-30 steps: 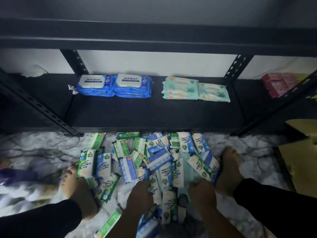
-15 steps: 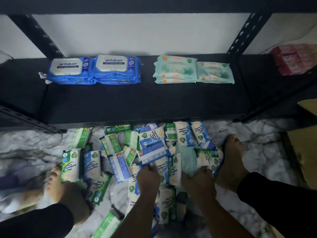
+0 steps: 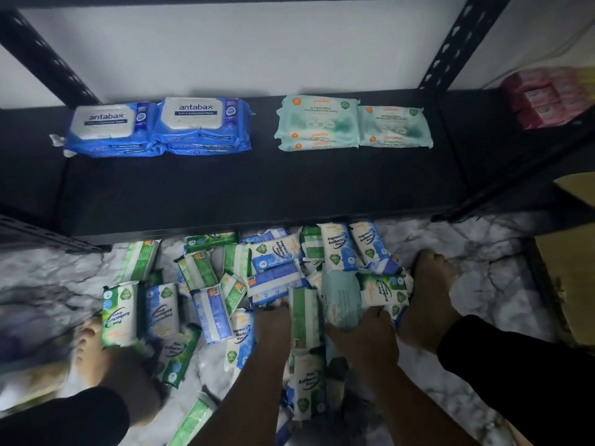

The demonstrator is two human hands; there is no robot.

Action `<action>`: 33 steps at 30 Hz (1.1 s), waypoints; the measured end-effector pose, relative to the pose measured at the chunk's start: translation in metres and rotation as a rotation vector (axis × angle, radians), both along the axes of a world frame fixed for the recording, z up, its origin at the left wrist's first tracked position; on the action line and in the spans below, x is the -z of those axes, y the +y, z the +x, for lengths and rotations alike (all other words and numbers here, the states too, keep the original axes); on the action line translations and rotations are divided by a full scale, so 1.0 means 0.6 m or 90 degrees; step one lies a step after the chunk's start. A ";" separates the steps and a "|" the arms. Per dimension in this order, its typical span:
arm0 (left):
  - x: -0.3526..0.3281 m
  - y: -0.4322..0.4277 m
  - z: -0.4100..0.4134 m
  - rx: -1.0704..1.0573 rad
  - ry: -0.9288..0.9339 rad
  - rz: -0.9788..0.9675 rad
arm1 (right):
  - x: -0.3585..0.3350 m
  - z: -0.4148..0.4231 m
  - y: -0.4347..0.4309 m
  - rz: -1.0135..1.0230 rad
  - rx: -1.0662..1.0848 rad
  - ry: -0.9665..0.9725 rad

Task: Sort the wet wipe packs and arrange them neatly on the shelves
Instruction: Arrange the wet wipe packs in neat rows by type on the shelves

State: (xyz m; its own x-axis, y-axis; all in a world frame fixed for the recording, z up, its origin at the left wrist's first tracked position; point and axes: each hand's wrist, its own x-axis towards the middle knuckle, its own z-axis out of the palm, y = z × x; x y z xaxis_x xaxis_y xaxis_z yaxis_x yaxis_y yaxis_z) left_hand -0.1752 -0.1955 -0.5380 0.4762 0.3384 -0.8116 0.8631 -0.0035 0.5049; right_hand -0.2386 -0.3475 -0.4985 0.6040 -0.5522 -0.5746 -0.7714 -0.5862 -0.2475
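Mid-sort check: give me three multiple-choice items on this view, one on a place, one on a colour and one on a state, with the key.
1. On the shelf, where do the blue packs lie?
A. left of the mint packs
B. right of them
C. on top of them

2. What colour are the far-right packs?
A. orange
B. pink
C. grey

3. How do the small packs on the floor lie?
A. in neat rows
B. in a box
C. in a jumbled heap

Key: 1 A, the blue stacks sit at the left, with a gap before the mint ones. 2 B, they show pink-red. 3 C, they overlap at all angles.
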 end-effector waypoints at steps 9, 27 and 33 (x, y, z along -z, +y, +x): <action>-0.017 0.013 -0.020 0.079 -0.029 -0.120 | -0.014 -0.002 -0.010 0.074 0.021 -0.027; -0.184 0.137 -0.024 0.468 -0.379 0.324 | -0.148 0.011 0.020 0.608 0.300 -0.096; -0.168 0.149 -0.030 0.619 -0.520 0.481 | -0.145 0.000 -0.004 0.765 0.441 -0.074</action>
